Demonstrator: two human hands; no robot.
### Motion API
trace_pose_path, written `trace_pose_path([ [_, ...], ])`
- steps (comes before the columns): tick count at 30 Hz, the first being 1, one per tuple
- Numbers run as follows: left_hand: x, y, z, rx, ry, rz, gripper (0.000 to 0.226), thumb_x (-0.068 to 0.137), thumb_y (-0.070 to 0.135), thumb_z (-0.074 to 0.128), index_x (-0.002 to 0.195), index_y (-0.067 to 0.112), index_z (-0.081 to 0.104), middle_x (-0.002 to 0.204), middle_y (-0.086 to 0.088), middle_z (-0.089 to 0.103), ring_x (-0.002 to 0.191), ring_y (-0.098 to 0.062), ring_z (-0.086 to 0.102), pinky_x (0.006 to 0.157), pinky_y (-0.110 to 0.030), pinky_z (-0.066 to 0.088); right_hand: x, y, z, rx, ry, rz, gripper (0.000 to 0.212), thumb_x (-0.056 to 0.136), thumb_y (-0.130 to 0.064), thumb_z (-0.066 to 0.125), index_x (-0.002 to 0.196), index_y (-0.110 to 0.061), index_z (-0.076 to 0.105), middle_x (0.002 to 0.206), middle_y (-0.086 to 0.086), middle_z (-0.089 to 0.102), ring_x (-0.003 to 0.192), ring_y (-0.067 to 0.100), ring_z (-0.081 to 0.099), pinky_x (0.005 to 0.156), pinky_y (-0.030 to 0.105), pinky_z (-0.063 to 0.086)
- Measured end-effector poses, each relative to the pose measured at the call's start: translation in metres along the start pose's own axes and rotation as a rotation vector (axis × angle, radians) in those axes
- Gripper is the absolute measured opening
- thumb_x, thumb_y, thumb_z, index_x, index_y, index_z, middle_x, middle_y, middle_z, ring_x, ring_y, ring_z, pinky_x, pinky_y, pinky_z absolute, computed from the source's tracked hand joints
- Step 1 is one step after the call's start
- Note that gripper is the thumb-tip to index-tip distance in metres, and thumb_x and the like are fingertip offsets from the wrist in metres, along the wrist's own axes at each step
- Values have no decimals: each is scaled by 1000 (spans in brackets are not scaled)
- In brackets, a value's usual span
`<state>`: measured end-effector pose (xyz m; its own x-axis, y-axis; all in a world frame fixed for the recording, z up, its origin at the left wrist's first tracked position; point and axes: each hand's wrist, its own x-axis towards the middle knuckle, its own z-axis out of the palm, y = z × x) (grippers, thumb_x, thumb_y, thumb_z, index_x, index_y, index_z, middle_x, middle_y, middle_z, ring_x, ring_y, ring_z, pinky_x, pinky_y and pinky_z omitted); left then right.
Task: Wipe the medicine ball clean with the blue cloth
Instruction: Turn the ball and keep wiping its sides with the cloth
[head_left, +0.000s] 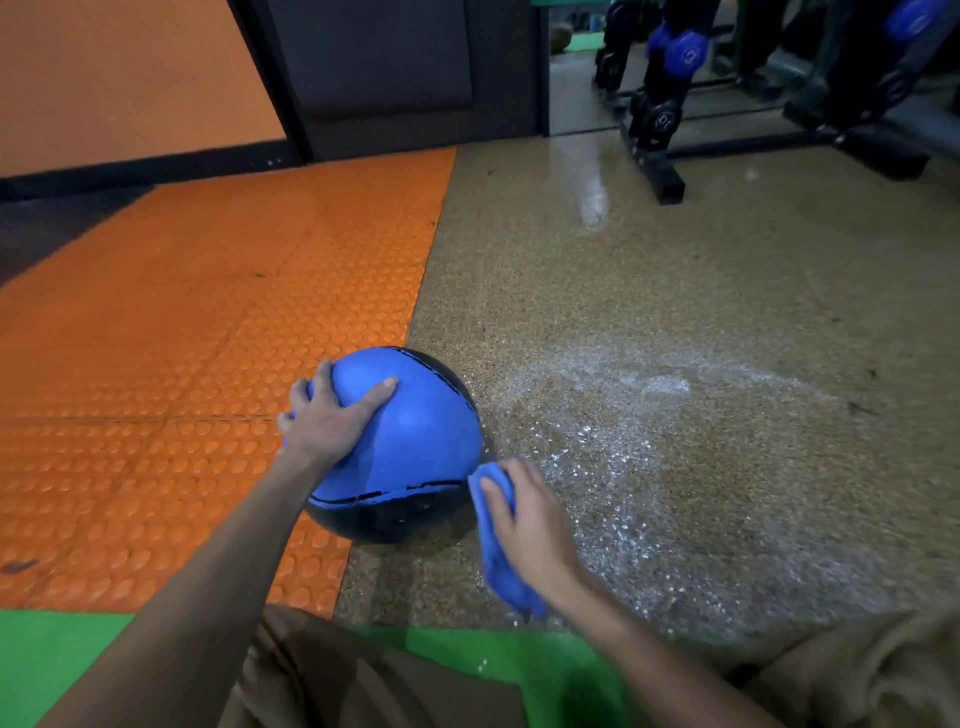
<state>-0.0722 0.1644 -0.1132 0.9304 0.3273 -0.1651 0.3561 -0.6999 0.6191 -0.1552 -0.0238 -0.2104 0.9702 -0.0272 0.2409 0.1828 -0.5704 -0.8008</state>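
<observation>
A blue and black medicine ball (415, 447) rests on the floor at the seam between the orange studded mat and the speckled floor. My left hand (327, 415) lies spread over the ball's upper left side, thumb on top, gripping it. My right hand (530, 525) holds a bunched blue cloth (496, 556) just right of the ball's lower right side; the cloth's top corner is at the ball's edge, and I cannot tell whether it touches.
An orange studded mat (208, 322) covers the left. The speckled floor (675, 312) on the right has a wet, glistening patch (649, 441). A dumbbell rack (670, 119) stands at the far right. A green mat (62, 644) and my brown trouser legs fill the bottom.
</observation>
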Motion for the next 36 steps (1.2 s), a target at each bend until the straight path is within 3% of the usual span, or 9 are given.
trace_pose_path([
  [3,-6,15,3,94,-16,-31,92,75,76,50,148,33,14,154,-7,10,139,-43,10,112,-52,13,-10,24,-32,21,34,64,20,94,-33,43,102,-20,55,89,-9,53,69,3,51,58,10,39],
  [7,-18,25,-6,266,-148,24,97,69,84,41,149,38,12,148,-5,15,136,-41,11,113,-43,8,-5,37,-48,196,177,274,18,95,-24,48,76,-23,49,66,-4,49,52,8,41,48,15,36],
  [14,-46,40,-4,283,-185,539,49,88,46,58,133,30,49,119,2,44,115,-21,42,103,-30,23,17,27,-75,459,357,412,21,94,-24,49,77,-13,50,66,0,49,59,14,43,56,26,36],
  [16,-44,48,4,239,-202,659,63,72,61,57,127,29,56,114,6,51,112,-21,49,100,-35,33,21,31,-86,488,395,432,19,93,-23,50,76,-15,51,67,-1,52,61,14,46,61,31,39],
  [20,-45,71,28,453,-305,870,87,52,95,30,126,52,45,129,31,33,130,-11,30,107,-41,22,27,31,-109,541,422,421,19,93,-22,51,75,-14,51,68,1,50,63,15,45,64,33,40],
  [24,-49,100,53,570,-398,995,80,55,97,10,126,63,27,145,32,24,134,6,13,113,-41,10,29,28,-135,401,383,301,21,92,-24,52,74,-13,49,63,-2,45,58,13,41,59,33,36],
  [27,-57,122,79,648,-397,1070,91,55,96,8,133,57,34,149,27,24,140,-1,13,113,-37,8,30,31,-154,157,390,226,13,91,-28,52,80,-19,52,74,-1,55,69,20,51,66,37,42],
  [30,-66,148,104,737,-349,1036,78,63,88,22,132,55,38,149,26,26,142,-6,16,113,-39,10,30,34,-171,-55,423,195,18,92,-31,50,97,-14,57,94,7,61,84,27,56,69,34,39],
  [36,-68,194,141,815,-326,839,50,84,69,42,130,49,46,146,18,38,139,-15,24,110,-47,18,28,44,-195,-160,532,225,21,91,-28,52,98,-9,59,97,11,62,88,32,56,66,32,32],
])
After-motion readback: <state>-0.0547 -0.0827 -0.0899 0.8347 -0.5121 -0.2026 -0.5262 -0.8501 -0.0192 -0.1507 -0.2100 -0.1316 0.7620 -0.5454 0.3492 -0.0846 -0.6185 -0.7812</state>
